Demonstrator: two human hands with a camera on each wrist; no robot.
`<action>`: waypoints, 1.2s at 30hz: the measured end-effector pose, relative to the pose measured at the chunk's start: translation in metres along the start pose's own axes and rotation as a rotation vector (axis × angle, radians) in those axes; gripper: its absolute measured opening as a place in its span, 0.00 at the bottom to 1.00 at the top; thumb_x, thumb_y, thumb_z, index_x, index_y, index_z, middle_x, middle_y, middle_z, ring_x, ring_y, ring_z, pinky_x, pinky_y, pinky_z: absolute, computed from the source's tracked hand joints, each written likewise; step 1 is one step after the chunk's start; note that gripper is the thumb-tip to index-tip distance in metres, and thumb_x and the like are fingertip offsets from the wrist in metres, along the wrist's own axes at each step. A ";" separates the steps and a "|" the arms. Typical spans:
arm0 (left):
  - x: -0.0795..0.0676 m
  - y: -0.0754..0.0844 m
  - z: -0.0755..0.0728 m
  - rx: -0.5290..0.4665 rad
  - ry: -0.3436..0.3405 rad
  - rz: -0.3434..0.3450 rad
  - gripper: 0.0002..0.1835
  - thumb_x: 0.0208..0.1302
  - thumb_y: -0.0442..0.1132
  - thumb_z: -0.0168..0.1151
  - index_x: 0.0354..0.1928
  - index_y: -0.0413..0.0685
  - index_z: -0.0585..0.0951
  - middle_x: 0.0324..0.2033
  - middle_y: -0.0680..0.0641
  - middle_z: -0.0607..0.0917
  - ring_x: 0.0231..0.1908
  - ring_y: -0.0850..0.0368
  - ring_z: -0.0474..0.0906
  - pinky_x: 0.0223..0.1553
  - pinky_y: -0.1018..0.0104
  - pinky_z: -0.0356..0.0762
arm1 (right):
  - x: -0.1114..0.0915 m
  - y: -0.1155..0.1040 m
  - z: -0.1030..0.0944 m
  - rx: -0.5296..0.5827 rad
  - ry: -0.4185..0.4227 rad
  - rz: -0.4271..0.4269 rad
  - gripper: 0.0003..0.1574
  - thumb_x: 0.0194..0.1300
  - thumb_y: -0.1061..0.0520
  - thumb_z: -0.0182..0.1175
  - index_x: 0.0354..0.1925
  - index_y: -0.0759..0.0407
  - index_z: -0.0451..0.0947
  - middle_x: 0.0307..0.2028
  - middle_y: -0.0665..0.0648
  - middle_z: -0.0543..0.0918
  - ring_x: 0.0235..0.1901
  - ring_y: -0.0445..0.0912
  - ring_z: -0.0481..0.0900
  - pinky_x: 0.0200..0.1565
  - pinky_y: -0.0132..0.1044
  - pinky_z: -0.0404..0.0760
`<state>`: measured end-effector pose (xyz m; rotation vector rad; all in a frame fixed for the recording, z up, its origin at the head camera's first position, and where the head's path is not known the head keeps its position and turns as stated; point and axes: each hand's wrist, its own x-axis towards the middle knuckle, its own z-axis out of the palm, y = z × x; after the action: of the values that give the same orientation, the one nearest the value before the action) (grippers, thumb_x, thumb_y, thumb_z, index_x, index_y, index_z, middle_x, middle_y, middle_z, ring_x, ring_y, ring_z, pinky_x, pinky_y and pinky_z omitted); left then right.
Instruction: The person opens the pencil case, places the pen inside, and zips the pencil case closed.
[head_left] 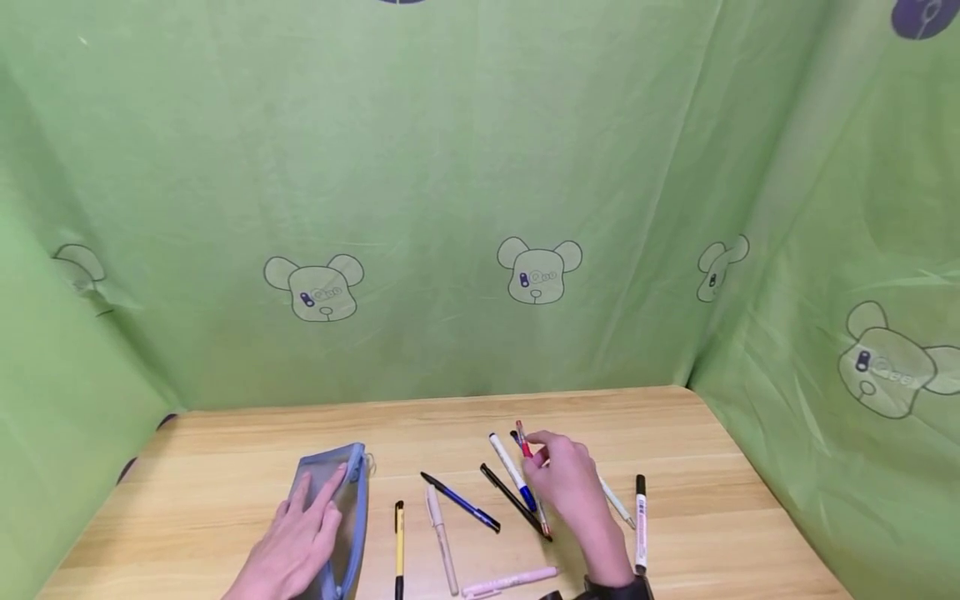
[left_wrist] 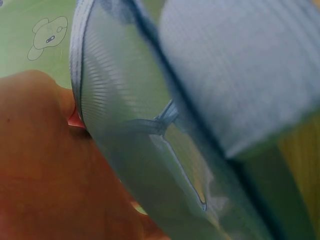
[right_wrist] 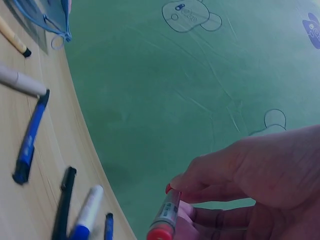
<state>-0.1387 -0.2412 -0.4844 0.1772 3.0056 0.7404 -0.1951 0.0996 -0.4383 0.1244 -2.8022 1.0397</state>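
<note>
My left hand (head_left: pixel 296 533) rests with its fingers extended on a blue mesh zip pouch (head_left: pixel 348 500) at the left of the table. In the left wrist view the pouch's mesh wall (left_wrist: pixel 125 90) fills much of the picture, and my fingertips are hidden there. My right hand (head_left: pixel 567 479) pinches a red pen (right_wrist: pixel 166 215) between thumb and fingers, its clear barrel slanting. Just left of that hand lie a white marker with a blue cap (head_left: pixel 508 462) and a black pen (head_left: pixel 513 500).
On the wooden table (head_left: pixel 225 467), a blue pen (head_left: pixel 460 502), a yellow pen (head_left: pixel 400 542), a pale pen (head_left: pixel 442 542) and a pink pen (head_left: pixel 513 579) lie between the hands. A black-capped marker (head_left: pixel 641 525) and a white pen (head_left: pixel 617 502) lie at right. Green cloth (head_left: pixel 435 167) surrounds the table.
</note>
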 end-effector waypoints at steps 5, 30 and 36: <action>0.000 0.000 -0.001 -0.019 0.027 0.007 0.28 0.80 0.46 0.28 0.78 0.48 0.53 0.70 0.23 0.52 0.69 0.26 0.45 0.62 0.25 0.51 | -0.001 -0.008 0.009 0.036 0.010 -0.027 0.20 0.57 0.66 0.64 0.50 0.66 0.83 0.24 0.51 0.81 0.16 0.38 0.72 0.16 0.29 0.74; 0.000 -0.002 -0.002 -0.028 0.033 0.004 0.28 0.80 0.47 0.28 0.78 0.50 0.53 0.71 0.24 0.51 0.69 0.27 0.46 0.62 0.26 0.53 | 0.004 -0.042 0.037 0.091 0.010 -0.062 0.23 0.52 0.65 0.64 0.49 0.65 0.83 0.27 0.49 0.81 0.23 0.38 0.78 0.25 0.34 0.81; 0.000 -0.002 -0.002 -0.047 0.033 0.004 0.28 0.80 0.47 0.26 0.78 0.51 0.53 0.72 0.27 0.52 0.71 0.30 0.44 0.64 0.28 0.49 | 0.005 -0.052 0.043 0.114 0.000 -0.082 0.22 0.53 0.64 0.65 0.49 0.63 0.83 0.27 0.48 0.82 0.23 0.37 0.78 0.28 0.36 0.82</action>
<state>-0.1395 -0.2438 -0.4831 0.1708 3.0164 0.8221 -0.1980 0.0323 -0.4368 0.2496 -2.7124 1.1788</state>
